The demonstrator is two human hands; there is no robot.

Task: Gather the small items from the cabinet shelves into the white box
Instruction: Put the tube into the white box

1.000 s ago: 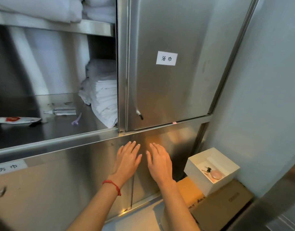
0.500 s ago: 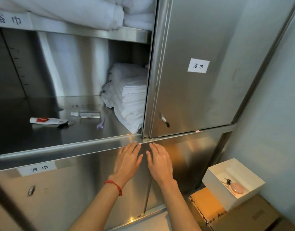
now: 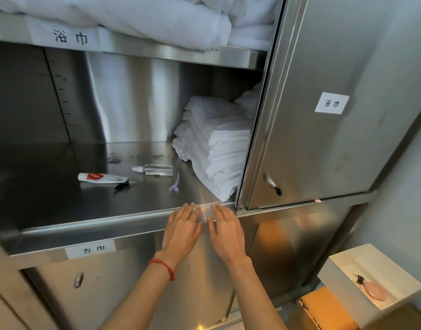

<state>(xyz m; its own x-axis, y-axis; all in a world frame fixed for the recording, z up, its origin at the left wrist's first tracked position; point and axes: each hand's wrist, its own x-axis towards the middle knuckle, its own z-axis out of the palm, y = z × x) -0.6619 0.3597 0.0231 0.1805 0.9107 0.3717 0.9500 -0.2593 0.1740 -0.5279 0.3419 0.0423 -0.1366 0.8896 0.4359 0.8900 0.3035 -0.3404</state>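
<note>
Steel shelf (image 3: 62,206): towel stack (image 3: 219,148) beside tube (image 3: 101,178); left hand (image 3: 181,231), right hand (image 3: 225,232) flat, released

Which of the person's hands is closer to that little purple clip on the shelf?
Left. The left hand lies just below the purple clip at the shelf's front edge; the right hand rests further to the clip's right.

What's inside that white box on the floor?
The white box holds a pink oval item with a small dark piece beside it. The near wall hides part of the box floor, so more may lie there.
</note>
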